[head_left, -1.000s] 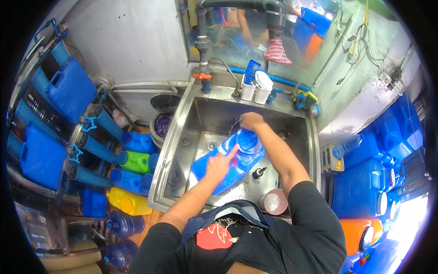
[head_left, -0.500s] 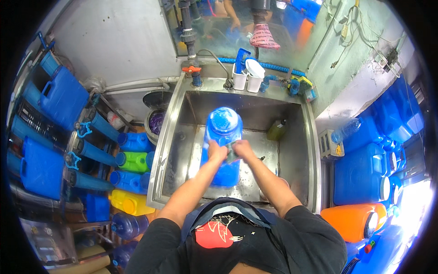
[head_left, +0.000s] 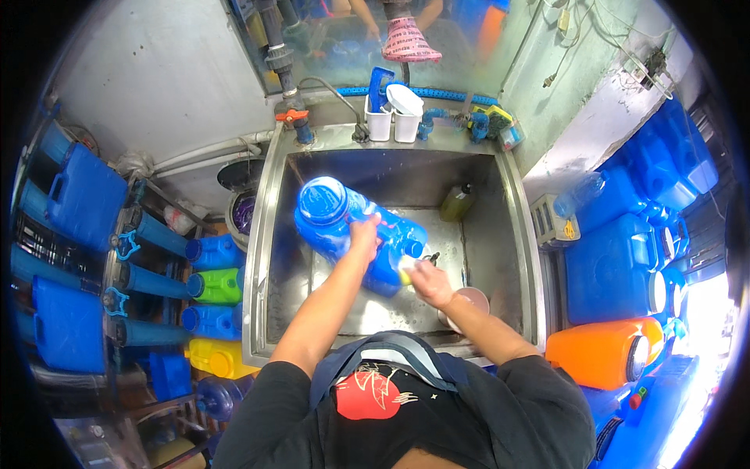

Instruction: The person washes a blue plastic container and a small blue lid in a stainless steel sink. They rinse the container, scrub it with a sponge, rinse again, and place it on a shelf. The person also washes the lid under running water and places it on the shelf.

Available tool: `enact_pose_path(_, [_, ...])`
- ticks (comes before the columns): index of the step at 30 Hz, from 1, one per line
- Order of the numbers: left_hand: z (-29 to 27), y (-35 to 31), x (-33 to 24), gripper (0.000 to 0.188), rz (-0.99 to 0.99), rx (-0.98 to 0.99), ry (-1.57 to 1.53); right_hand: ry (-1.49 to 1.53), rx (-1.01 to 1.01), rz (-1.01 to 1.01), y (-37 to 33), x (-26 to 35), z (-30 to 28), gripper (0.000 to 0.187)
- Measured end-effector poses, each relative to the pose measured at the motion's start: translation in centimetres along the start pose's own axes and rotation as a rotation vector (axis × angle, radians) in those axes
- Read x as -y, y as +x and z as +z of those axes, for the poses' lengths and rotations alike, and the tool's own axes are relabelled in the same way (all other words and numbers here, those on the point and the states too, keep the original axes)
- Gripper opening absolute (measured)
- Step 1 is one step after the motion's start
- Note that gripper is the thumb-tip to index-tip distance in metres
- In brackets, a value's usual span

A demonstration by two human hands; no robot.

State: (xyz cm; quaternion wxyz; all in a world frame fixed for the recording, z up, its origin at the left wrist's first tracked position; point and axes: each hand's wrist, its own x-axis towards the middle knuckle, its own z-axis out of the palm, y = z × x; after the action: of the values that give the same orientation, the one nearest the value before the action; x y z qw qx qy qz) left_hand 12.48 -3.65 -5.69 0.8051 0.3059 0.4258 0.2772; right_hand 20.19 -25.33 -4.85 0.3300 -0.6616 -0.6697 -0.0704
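Note:
A wet blue plastic jug lies tilted over the steel sink, its wide lid pointing to the far left. It has a small cap at its nearer right end. My left hand is closed around the jug's handle. At the small-cap end, my right hand presses a sponge against the jug; only a pale yellow edge of the sponge shows. Behind the right hand, a greenish bottle stands in the sink's far right corner. A round pinkish tub sits partly under my right forearm.
White holders with a blue-handled brush, an orange-handled valve and another sponge line the back ledge. Blue jugs and an orange jug crowd the right side. More containers and blue filter housings fill the left.
The jug has turned from upright in view to slanting, its lid swinging left and its near end right. My right hand has moved right and nearer, to the small cap.

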Motion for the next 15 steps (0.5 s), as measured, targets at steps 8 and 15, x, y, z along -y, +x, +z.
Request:
enact_pose_path(8, [-0.2,-2.7,-0.7,0.021,-0.014,-0.034,0.173,0.143,-0.058,0.172,5.8,-1.8,-1.1,0.021])
enact_pose_path(15, [-1.4,-3.2,-2.6,0.028,-0.226,0.123,0.138,-0.159,0.151,0.672,7.6,-5.0,-2.2,0.030])
